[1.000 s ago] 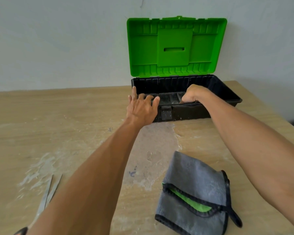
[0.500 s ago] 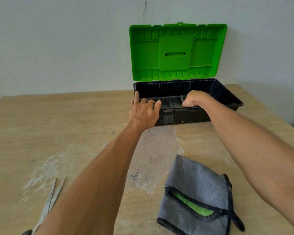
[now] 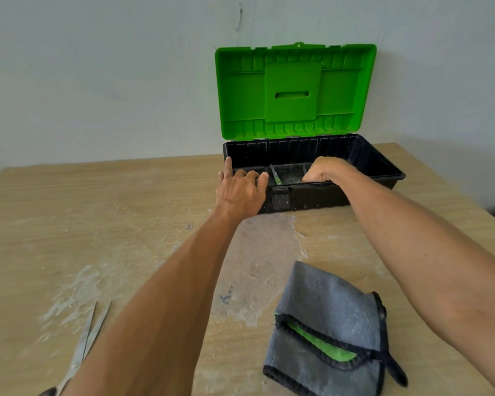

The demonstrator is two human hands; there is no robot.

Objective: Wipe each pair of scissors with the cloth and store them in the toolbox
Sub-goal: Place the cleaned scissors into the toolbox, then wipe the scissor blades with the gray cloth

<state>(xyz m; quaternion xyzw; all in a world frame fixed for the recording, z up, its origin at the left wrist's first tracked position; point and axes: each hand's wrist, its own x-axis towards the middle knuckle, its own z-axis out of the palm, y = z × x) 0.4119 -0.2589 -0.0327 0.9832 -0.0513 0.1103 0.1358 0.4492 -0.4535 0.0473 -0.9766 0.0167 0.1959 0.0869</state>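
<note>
- One toolbox point(image 3: 383, 178) at 1 o'clock on the worktop point(image 3: 97, 210), with its green lid point(image 3: 295, 90) upright; one grey cloth point(image 3: 332, 310) at 5 o'clock; one pair of scissors point(image 3: 87, 344) at 7 o'clock.
- Left hand point(image 3: 240, 192) rests on the box's front rim, fingers spread wide.
- Right hand point(image 3: 323, 171) dips inside the box, fingers curled down and hidden; I cannot tell what they hold.
- A thin blade point(image 3: 275, 176) shows in the box between the hands.
- The left forearm point(image 3: 160, 310) covers the scissors' handles.
</note>
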